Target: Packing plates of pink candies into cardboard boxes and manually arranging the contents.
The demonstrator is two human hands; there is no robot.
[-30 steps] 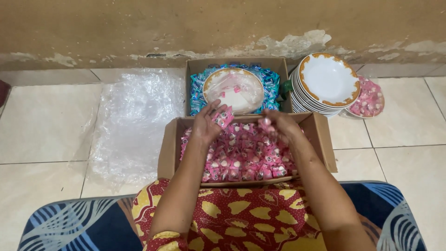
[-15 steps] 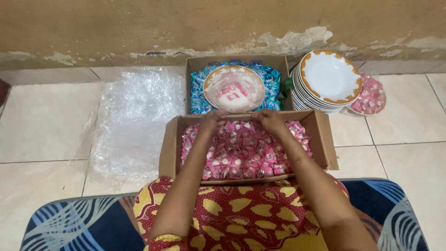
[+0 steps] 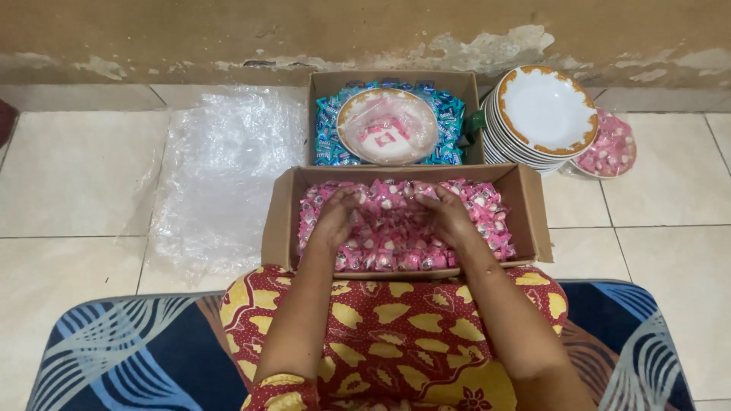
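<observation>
Both hands, left hand point(image 3: 335, 219) and right hand point(image 3: 449, 217), rest loosely cupped, gripping nothing, on pink wrapped sweets point(image 3: 396, 236) in a cardboard box point(image 3: 278, 221); light, slippery, best scooped in handfuls

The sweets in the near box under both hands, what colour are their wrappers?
Pink with small white patches, the sweets fill the near box; seen in the head view.

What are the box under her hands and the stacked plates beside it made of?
The near box looks like plain brown cardboard: matte, with folded flaps. The stacked plates seem glazed ceramic or melamine, glossy white with orange-gold rims; which one, the view cannot settle. Both hands rest in pink sweets.
</observation>
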